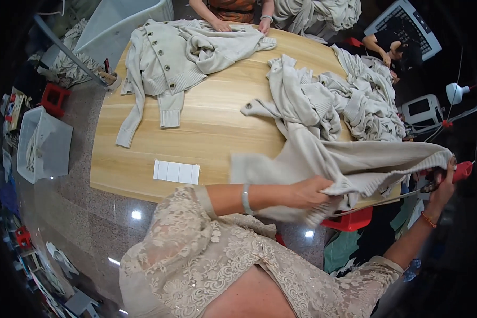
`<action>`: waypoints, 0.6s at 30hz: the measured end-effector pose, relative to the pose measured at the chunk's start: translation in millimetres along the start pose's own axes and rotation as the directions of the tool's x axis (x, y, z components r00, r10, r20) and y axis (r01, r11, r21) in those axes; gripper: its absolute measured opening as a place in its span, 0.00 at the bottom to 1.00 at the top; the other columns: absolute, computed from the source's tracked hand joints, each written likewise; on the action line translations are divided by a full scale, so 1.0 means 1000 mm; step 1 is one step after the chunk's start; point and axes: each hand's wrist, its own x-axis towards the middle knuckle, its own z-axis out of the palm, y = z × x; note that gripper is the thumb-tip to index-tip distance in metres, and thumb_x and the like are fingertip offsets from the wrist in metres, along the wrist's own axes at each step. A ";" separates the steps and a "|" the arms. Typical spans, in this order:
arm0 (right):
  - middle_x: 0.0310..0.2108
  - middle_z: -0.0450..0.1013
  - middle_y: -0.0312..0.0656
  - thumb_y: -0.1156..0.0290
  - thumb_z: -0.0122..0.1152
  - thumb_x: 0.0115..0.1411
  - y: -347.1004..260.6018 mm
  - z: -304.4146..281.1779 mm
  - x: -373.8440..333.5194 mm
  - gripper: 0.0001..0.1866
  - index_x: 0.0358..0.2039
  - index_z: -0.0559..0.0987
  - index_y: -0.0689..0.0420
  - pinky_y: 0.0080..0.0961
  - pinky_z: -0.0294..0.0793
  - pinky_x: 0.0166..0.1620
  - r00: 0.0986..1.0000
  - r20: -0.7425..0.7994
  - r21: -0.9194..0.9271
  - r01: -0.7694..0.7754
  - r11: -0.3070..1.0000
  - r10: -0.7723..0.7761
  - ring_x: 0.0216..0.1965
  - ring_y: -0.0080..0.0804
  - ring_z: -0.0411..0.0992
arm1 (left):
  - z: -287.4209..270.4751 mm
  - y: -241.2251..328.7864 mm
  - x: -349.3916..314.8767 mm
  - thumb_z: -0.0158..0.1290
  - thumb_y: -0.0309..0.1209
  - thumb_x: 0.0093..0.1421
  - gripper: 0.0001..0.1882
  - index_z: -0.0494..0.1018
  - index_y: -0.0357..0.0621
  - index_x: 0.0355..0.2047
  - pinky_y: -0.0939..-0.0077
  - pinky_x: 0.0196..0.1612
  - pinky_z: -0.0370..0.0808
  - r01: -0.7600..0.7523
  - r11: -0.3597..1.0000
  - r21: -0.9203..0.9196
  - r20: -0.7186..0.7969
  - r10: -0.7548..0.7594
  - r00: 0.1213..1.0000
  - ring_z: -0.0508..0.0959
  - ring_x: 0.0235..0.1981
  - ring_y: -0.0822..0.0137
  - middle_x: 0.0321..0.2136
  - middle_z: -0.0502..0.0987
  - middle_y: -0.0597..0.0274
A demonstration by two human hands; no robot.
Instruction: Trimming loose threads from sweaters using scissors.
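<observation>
Beige knit garment (307,151) is stretched over the near right part of the wooden table (222,130), with its ribbed edge pulled out past the tabletop toward the right. Part of it is smeared by motion blur, so not every fold can be made out. A bunch of the fabric is clamped tight in the left hand (310,192), close to the near table edge, fingers curled right around it. The far end of the ribbed edge is pinched up high by the right hand (444,183), well apart from the left one, so the cloth is kind of slung between the two. A red tool-like thing (462,169) is seen right at the right hand too, but whether it's gripped or just behind can't be told, sorry.

Next to the garment, a rumpled pile of similar knits (373,103) is heaped along the table's right side. Some white cards (176,172) are laid in a row near the front edge. Across the table, a buttoned cardigan (167,53) is spread out, its far side touched by a co-worker's hands (221,25). Under the near right edge, a red stool (350,220) is partly covered by the table. Off to the left, a translucent bin (55,146) is parked on the floor.
</observation>
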 end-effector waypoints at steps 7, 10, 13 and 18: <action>0.19 0.67 0.26 0.64 0.66 0.55 -0.048 0.124 0.027 0.07 0.30 0.80 0.52 0.10 0.54 0.20 0.960 0.127 -0.038 0.256 0.966 -0.249 0.17 0.10 0.60 | 0.006 0.064 -0.010 0.51 0.30 0.63 0.11 0.74 0.47 0.46 0.89 0.21 0.62 -0.222 0.842 -0.492 -0.359 0.036 0.932 0.68 0.24 0.86 0.28 0.75 0.77; 0.16 0.65 0.26 0.63 0.65 0.57 -0.068 0.177 0.028 0.10 0.22 0.76 0.50 0.12 0.52 0.19 0.886 0.300 0.115 0.333 0.936 -0.352 0.14 0.11 0.59 | -0.018 0.129 -0.039 0.48 0.33 0.65 0.12 0.73 0.44 0.46 0.86 0.22 0.72 -0.367 0.818 -0.443 -0.635 0.002 0.772 0.76 0.25 0.81 0.30 0.78 0.71; 0.17 0.65 0.28 0.70 0.59 0.60 -0.086 0.199 0.029 0.05 0.28 0.76 0.54 0.13 0.52 0.19 0.891 0.270 0.258 0.298 0.919 -0.365 0.14 0.12 0.57 | -0.053 0.187 -0.060 0.45 0.38 0.66 0.19 0.68 0.42 0.53 0.68 0.46 0.77 -0.521 0.822 -0.230 -0.730 0.208 0.650 0.78 0.45 0.66 0.45 0.77 0.60; 0.21 0.68 0.31 0.71 0.59 0.61 -0.092 0.175 0.045 0.04 0.34 0.77 0.58 0.12 0.54 0.20 0.898 0.235 0.379 0.269 0.886 -0.373 0.16 0.14 0.58 | -0.092 0.255 -0.080 0.42 0.39 0.68 0.19 0.68 0.44 0.54 0.57 0.58 0.68 -0.685 0.728 -0.012 -0.407 0.622 0.669 0.73 0.53 0.63 0.50 0.75 0.63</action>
